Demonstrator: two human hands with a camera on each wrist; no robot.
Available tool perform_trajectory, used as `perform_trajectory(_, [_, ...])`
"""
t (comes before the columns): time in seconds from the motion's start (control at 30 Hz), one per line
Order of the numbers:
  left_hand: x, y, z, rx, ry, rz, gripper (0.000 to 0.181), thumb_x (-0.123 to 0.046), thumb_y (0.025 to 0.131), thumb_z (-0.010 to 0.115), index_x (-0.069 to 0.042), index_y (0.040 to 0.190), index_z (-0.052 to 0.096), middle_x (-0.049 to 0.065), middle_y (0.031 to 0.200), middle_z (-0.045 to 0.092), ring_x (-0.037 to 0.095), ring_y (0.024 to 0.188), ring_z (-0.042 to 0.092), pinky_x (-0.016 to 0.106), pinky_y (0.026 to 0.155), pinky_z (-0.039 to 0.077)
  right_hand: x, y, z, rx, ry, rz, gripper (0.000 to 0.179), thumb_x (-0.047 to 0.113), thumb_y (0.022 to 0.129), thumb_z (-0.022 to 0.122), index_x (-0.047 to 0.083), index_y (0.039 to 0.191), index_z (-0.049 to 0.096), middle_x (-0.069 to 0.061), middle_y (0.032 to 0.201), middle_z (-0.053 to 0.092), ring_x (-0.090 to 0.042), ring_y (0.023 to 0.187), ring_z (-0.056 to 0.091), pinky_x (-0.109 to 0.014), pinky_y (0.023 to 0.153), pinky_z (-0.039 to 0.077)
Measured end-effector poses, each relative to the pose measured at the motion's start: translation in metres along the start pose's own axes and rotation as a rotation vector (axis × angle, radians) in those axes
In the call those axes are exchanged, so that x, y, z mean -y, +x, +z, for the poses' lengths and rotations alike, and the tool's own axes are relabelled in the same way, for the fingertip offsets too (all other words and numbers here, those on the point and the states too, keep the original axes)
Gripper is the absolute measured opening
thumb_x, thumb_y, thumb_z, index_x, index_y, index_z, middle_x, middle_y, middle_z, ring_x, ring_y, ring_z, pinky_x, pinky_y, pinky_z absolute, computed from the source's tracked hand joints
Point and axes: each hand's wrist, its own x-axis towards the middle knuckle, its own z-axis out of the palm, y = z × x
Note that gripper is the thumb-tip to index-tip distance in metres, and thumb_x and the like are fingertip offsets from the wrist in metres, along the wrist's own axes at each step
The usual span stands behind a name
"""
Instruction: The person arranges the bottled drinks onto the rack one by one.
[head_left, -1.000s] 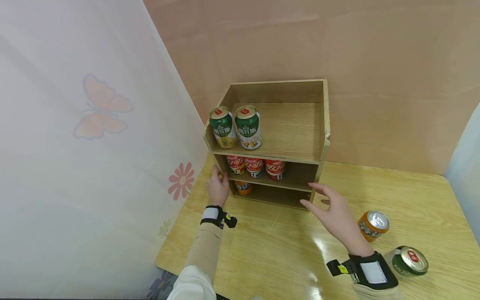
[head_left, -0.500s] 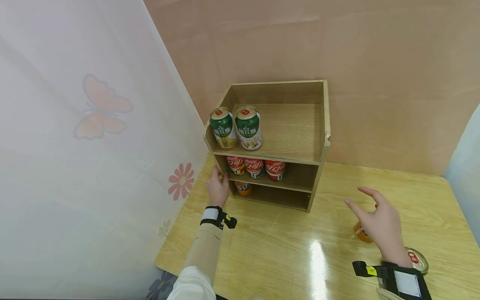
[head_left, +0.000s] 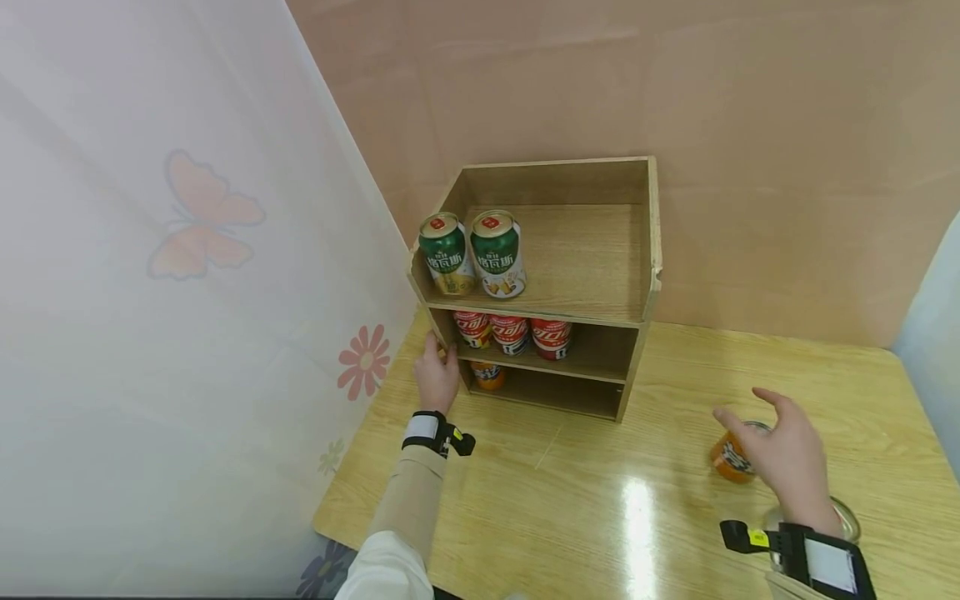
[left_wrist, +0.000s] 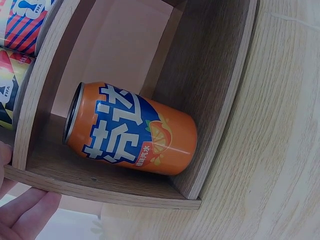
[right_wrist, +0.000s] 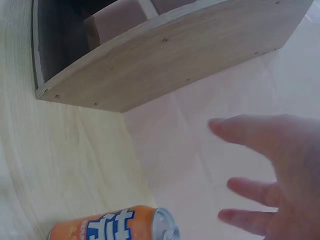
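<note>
My left hand (head_left: 437, 379) grips the left side panel of a three-tier wooden shelf (head_left: 592, 262), thumb on the inner side and fingers on the outer side. Near that hand, an orange soda can (left_wrist: 135, 130) stands in the bottom tier. Over on the right, my right hand (head_left: 791, 454) hovers with thumb and fingers spread, holding nothing. Just beside its thumb stands another orange soda can (head_left: 731, 462) on the table, partly covered by the hand. Behind the right wrist a green can (head_left: 849, 518) shows only part of its top.
Two green-and-white cans (head_left: 498, 258) stand at the left of the top tier. Three red cans (head_left: 551, 340) line the middle tier. The shelf stands on a light wooden table (head_left: 555, 500) against a brown backdrop (head_left: 787, 167), with a white patterned curtain (head_left: 225, 375) on the left.
My right hand has moved right and toward me, from the shelf's lower right corner to the orange can on the table. My left hand stays on the side panel.
</note>
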Motion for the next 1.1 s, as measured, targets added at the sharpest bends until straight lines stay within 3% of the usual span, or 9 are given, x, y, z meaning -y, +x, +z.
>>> perform_trajectory(0.1, [-0.001, 0.0, -0.001, 0.003, -0.007, -0.003, 0.032, -0.008, 0.101, 0.064, -0.007, 0.133, 0.058, 0.025, 0.116, 0.07, 0.036, 0.088, 0.074, 0.048, 0.069, 0.06, -0.01, 0.003, 0.003, 0.048, -0.051, -0.022, 0.086, 0.039, 0.096, 0.071, -0.021, 0.144, 0.033, -0.05, 0.136, 0.036, -0.068, 0.114, 0.041, -0.073, 0.083, 0.041])
perform_trajectory(0.23, [-0.001, -0.001, -0.001, 0.007, -0.002, -0.01, 0.034, -0.008, 0.101, 0.064, -0.007, 0.134, 0.057, 0.024, 0.116, 0.07, 0.036, 0.088, 0.074, 0.048, 0.069, 0.06, -0.02, 0.005, 0.008, 0.062, -0.116, -0.06, 0.083, 0.023, 0.088, 0.078, -0.027, 0.137, 0.034, -0.052, 0.125, 0.04, -0.067, 0.106, 0.044, -0.071, 0.081, 0.043])
perform_trajectory(0.53, [-0.001, 0.0, -0.001, 0.014, 0.0, -0.02, 0.034, -0.009, 0.101, 0.063, -0.008, 0.134, 0.057, 0.024, 0.117, 0.07, 0.036, 0.088, 0.074, 0.048, 0.069, 0.06, -0.033, 0.009, 0.013, 0.199, -0.119, 0.036, 0.094, 0.021, 0.085, 0.078, -0.03, 0.14, 0.021, -0.054, 0.125, 0.032, -0.067, 0.109, 0.042, -0.071, 0.084, 0.044])
perform_trajectory(0.8, [0.0, 0.0, -0.001, 0.017, 0.011, -0.031, 0.033, -0.009, 0.101, 0.062, -0.008, 0.134, 0.058, 0.022, 0.116, 0.071, 0.035, 0.087, 0.074, 0.048, 0.069, 0.06, -0.042, 0.011, 0.015, 0.192, -0.09, 0.098, 0.106, 0.022, 0.079, 0.086, -0.027, 0.143, 0.019, -0.053, 0.126, 0.036, -0.067, 0.109, 0.044, -0.07, 0.085, 0.043])
perform_trajectory(1.1, [0.002, -0.001, 0.0, -0.004, 0.005, 0.002, 0.033, -0.008, 0.101, 0.063, -0.007, 0.133, 0.058, 0.024, 0.113, 0.071, 0.036, 0.085, 0.074, 0.048, 0.067, 0.06, -0.053, 0.012, 0.019, 0.158, -0.117, 0.114, 0.093, 0.024, 0.075, 0.089, -0.023, 0.133, 0.034, -0.049, 0.119, 0.05, -0.064, 0.101, 0.054, -0.064, 0.076, 0.048])
